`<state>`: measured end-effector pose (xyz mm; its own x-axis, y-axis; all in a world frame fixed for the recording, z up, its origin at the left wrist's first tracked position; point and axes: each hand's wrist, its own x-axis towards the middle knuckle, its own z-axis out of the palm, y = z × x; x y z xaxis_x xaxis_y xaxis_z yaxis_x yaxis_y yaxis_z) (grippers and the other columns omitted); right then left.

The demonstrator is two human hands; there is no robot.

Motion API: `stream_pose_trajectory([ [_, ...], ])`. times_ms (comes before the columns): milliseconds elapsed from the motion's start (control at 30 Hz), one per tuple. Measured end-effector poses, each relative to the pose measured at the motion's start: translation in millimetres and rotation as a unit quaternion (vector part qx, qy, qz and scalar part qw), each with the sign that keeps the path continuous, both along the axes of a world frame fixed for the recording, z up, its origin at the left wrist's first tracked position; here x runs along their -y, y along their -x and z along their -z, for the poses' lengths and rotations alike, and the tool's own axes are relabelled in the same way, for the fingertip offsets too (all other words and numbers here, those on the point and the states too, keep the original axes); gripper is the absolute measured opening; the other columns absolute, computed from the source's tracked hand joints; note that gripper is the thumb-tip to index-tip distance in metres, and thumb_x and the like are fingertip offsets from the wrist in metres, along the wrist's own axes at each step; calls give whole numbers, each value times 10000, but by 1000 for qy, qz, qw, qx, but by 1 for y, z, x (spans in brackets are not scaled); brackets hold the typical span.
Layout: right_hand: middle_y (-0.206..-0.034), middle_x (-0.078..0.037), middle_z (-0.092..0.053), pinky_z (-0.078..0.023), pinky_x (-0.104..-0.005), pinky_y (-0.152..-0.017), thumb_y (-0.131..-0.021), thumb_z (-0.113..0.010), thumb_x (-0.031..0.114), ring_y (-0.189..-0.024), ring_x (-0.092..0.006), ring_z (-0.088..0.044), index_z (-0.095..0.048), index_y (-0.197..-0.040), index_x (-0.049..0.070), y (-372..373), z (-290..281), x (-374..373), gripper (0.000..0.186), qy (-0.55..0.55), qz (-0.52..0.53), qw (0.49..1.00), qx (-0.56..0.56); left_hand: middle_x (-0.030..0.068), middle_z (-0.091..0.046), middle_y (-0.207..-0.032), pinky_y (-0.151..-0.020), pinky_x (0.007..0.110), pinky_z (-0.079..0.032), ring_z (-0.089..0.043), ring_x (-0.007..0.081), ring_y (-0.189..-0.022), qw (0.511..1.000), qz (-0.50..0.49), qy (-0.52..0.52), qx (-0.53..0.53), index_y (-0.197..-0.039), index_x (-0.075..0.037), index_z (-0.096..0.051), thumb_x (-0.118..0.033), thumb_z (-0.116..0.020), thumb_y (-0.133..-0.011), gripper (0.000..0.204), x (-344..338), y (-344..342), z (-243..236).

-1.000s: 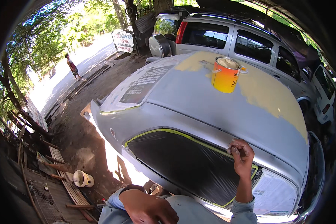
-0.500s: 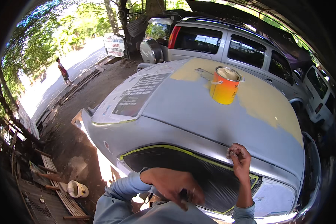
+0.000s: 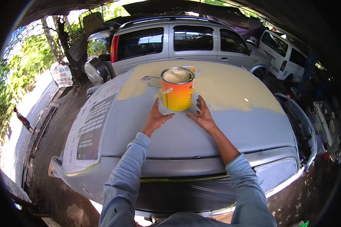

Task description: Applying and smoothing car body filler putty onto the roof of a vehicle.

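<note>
An orange-and-yellow metal can, filled nearly to the rim with beige paste, stands upright on a grey car roof. My left hand is at the can's near left side, fingers spread and thumb pointing inward. On the near right side, my right hand is likewise open, its thumb turned toward the other. Both hands look empty, with a gap between each and the can. A flat spreader lies left of the can, and a round lid shows partly behind it.
Beige filler coats the roof's far part. Newspaper covers the left glass, and dark plastic sheeting the near side window. A silver SUV stands close behind, a white van farther right. A person is at far left.
Both hands have moved forward from the car's near side to either side of the can, with fingers opened. My view has swung to the right.
</note>
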<state>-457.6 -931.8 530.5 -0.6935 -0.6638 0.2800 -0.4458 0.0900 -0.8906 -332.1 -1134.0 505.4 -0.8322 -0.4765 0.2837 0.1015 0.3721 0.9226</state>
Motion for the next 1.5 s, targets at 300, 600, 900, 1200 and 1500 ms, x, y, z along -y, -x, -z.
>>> stream_pose_trajectory([
  [300,-1457,-207,-353,-296,-399,-1148,-674,-882,211,-1378,-305,-338,-108,-1496,-16,76,7,60,1152,57,-87,993,-49,147,-519,-1327,-1022,397,-438,-526,296,-1222,992,-4,107,-70,-1388,-36,-308,-155,-890,-619,971,26,64,6],
  [600,-1359,-185,-464,-396,-376,-1080,-668,-878,152,-1287,-265,-451,-232,-1446,-28,80,-19,22,1027,78,-34,995,-47,175,-504,-1337,-975,409,-470,-529,335,-1209,992,9,117,-49,-1342,-22,-402,-202,-888,-634,878,-4,73,-44],
  [900,-1252,-156,-532,-419,-389,-1027,-669,-853,99,-1197,-247,-506,-364,-1355,-19,99,-22,-137,851,73,103,991,-31,247,-424,-1384,-1040,436,-417,-449,413,-1260,966,128,162,-154,-1438,2,-227,-267,-896,-591,1113,-130,159,-31],
  [1200,-1330,-166,-468,-348,-390,-1078,-686,-865,175,-1255,-263,-453,-330,-1385,-41,114,10,-201,907,77,124,988,-46,301,-411,-1378,-1057,436,-407,-463,445,-1236,968,233,98,4,-1436,80,-141,-171,-850,-677,1069,-178,188,-9],
  [1500,-1163,-136,-536,-469,-341,-852,-838,-604,21,-993,-218,-538,-489,-1253,-45,20,0,-191,436,19,273,934,-228,210,-535,-1314,-990,411,-455,-528,375,-1195,939,116,321,-39,-1319,41,-473,-258,-700,-849,601,-28,48,-2],
])
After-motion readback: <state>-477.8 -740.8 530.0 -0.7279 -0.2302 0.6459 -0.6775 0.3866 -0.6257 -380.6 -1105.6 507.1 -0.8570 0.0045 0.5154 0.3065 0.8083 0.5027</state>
